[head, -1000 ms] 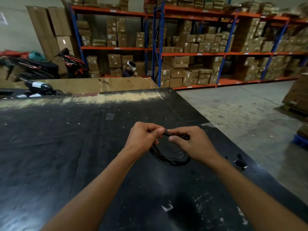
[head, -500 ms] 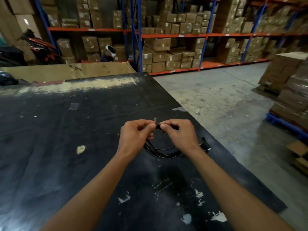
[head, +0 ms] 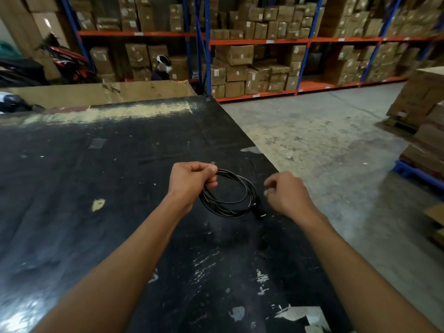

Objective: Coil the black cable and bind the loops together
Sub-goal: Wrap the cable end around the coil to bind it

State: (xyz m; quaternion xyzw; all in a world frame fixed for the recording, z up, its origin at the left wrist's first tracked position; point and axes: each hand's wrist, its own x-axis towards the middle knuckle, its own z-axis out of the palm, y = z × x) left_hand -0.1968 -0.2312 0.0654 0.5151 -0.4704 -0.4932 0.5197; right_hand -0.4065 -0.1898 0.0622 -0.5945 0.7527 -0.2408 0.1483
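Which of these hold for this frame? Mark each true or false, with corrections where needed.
1. The left hand grips the coiled black cable. True.
2. The right hand also pinches the coil. False: it is off the cable, to its right.
3. The cable's connector shows at the coil's lower right. True.
4. The coil hangs over the concrete floor. False: it is above the black table.
5. The table's surface is scuffed. True.

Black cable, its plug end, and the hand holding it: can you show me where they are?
black cable point(head: 242, 180): head view, on the far arc of the loops.
plug end point(head: 260, 211): head view, on the connector body.
left hand point(head: 189, 179): head view, on the back of the hand.
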